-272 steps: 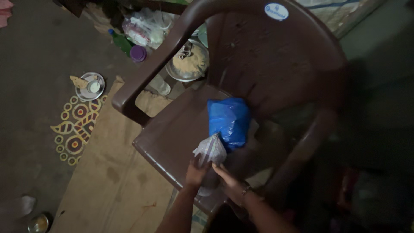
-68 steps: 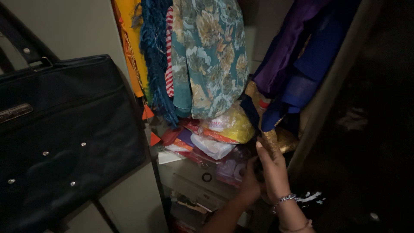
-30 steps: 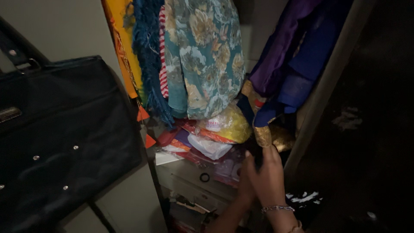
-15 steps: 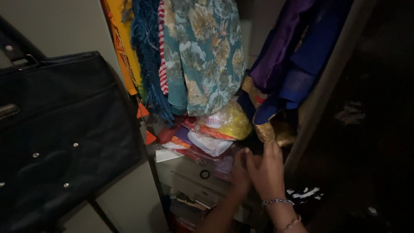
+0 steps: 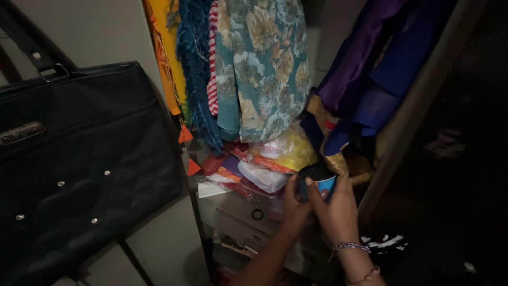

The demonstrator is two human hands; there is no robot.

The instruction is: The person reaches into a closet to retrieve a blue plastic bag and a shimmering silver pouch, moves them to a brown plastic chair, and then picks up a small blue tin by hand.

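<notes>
Both my hands are raised in front of a crowded wardrobe shelf. My left hand (image 5: 294, 205) and my right hand (image 5: 336, 211) together hold a small round blue container with a dark top (image 5: 319, 179). A bracelet circles my right wrist. The container sits just below a yellow plastic packet (image 5: 294, 148) and beside gold-trimmed blue cloth (image 5: 336, 162). A white plastic bag (image 5: 262, 176) lies on the pile of packets to the left of my hands.
Hanging clothes fill the top: an orange cloth (image 5: 165, 63), a teal floral garment (image 5: 267, 63), purple and blue fabric (image 5: 370, 74). A large black handbag (image 5: 79, 164) hangs at left. A pale drawer with a ring pull (image 5: 256, 214) lies under the pile.
Earlier I was at a brown plastic chair with plastic bags. Within the last second my hands rose from the drawer area, and the blue container now shows between them.
</notes>
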